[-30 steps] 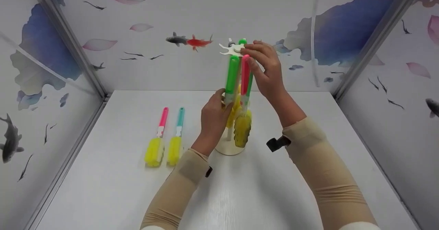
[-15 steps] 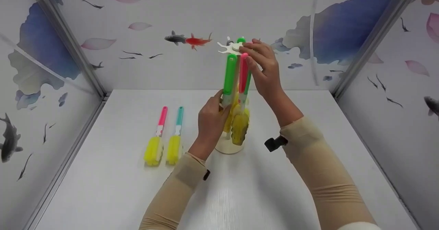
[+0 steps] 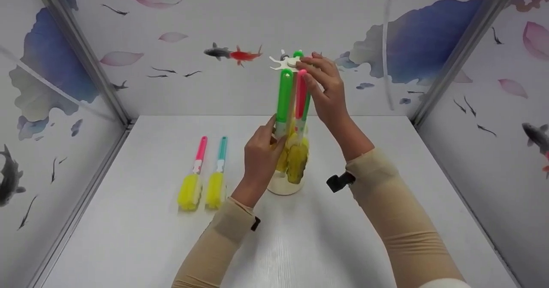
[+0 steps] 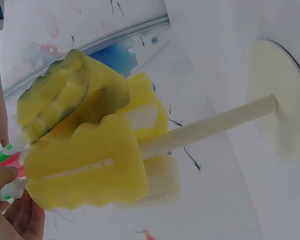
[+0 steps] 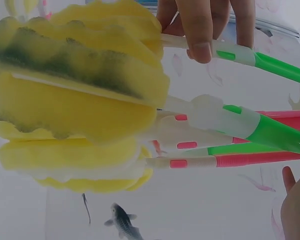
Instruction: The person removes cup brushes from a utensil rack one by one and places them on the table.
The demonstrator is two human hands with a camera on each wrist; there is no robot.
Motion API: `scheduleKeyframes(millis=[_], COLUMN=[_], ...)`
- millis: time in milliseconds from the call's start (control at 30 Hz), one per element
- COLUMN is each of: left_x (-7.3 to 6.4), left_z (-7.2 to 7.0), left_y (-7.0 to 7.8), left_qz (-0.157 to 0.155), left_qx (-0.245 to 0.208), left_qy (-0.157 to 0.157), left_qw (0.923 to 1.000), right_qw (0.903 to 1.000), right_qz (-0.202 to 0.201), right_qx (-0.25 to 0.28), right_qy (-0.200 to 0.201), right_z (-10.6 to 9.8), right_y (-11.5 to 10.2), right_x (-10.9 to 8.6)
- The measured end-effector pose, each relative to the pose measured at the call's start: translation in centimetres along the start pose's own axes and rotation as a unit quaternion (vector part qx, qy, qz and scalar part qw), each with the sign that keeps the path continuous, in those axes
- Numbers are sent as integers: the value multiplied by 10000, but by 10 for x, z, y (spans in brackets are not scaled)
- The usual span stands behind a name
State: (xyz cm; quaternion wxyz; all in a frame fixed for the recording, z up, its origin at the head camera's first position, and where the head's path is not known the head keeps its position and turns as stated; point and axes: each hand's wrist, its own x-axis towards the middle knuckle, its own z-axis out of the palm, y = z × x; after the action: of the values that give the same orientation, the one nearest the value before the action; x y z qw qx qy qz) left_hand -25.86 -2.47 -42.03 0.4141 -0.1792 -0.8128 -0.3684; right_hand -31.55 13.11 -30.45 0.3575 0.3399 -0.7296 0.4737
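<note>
A white rack with a hooked top stands on a post with a round base; several sponge brushes hang around it. By its white neck, my left hand pinches a green-handled sponge brush, upright at the rack's near left side. Its yellow sponge is beside the post in the left wrist view. My right hand holds the rack's top, fingers over the hub and thumb beside a pink-handled sponge brush. That brush partly hides another green handle. Dark stains mark one hanging sponge.
On the white table, left of the rack, lie a pink-handled sponge brush and a teal-handled sponge brush, side by side. Printed panels enclose the table at the back and both sides.
Both hands keep their places on the brush and the rack. The whole scene shifts slightly left in the head view; the brush is still at the rack's near left side.
</note>
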Motion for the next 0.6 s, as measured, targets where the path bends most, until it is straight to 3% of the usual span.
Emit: scheduleKeyframes(millis=[133,333,600], left_x=[0,-3,-8], left_z=[-4,-8,-14], left_y=[1,-5,-11], left_qz=[58,141,81], left_qx=[-36,77,225], left_qy=[-4,-5,-168], left_qw=[10000,9999,9996], right_qw=[10000,9999,9998], right_qz=[35,30,162], right_qx=[-64,-95,12], right_qy=[54,34,123], right_z=[-2,-3,-7], right_y=[23,29,-17], right_x=[-2,-3,0])
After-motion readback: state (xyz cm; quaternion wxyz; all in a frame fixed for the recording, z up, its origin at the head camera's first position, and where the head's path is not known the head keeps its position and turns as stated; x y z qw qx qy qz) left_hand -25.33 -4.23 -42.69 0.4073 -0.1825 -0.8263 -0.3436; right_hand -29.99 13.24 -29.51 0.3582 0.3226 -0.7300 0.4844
